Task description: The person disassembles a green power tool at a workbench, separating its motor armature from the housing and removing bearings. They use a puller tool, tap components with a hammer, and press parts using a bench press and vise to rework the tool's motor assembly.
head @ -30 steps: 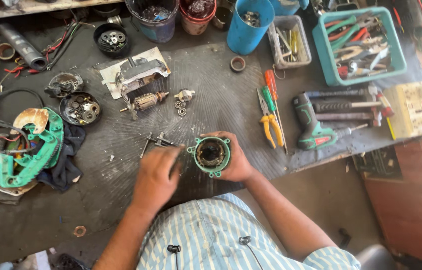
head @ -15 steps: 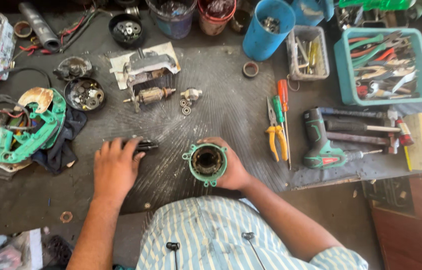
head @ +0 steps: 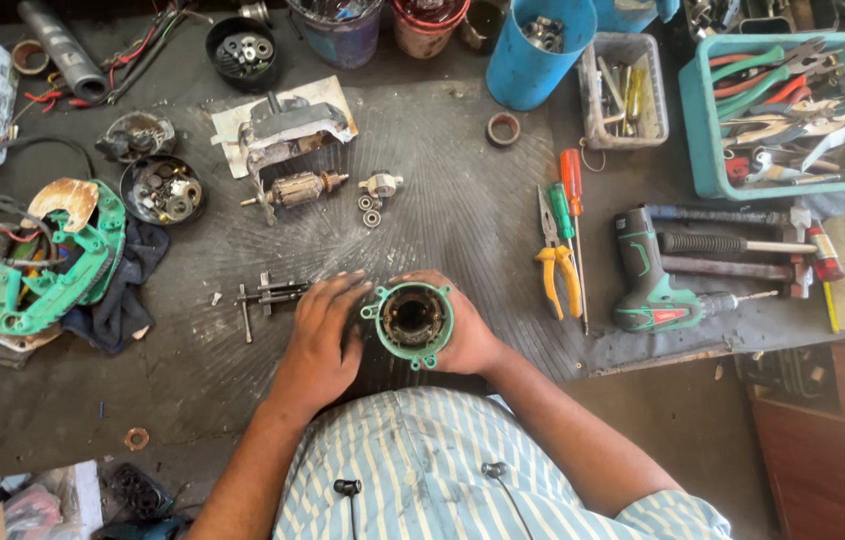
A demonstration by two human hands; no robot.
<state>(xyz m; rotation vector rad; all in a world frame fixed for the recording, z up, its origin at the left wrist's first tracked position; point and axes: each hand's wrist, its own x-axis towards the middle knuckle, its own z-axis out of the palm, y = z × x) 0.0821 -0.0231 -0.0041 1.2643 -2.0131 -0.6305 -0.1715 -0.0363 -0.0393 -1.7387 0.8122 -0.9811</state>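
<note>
green motor housing gripped between both hands at the bench edge

a round green housing (head: 413, 322), plastic-looking with small lugs around its rim and a dark, grimy metal core showing inside its bore, stands open end up on the near edge of the worn black rubber mat (head: 463, 200). the right hand (head: 468, 330) is wrapped around its right side, fingers curled behind it. the left hand (head: 323, 340) presses against its left side, fingers bent over the rim, so both hands are clamped on the same part.

just left of the left hand lie a few thin grey metal pins and a small bracket (head: 265, 296). farther up the mat rests a copper-wound armature (head: 298, 188) with a steel shaft, beside small ring bearings (head: 371, 210) and a grey cast casing on a paper scrap (head: 288, 120). to the right lie yellow-handled pliers (head: 555, 262), a red and a green screwdriver (head: 568, 195), and a green and black cordless drill (head: 655, 285). a curved green guard (head: 63, 270) with rusty patches sits at the far left on a dark cloth. a teal plastic basket (head: 785, 180) of hand tools stands at the upper right.
</note>
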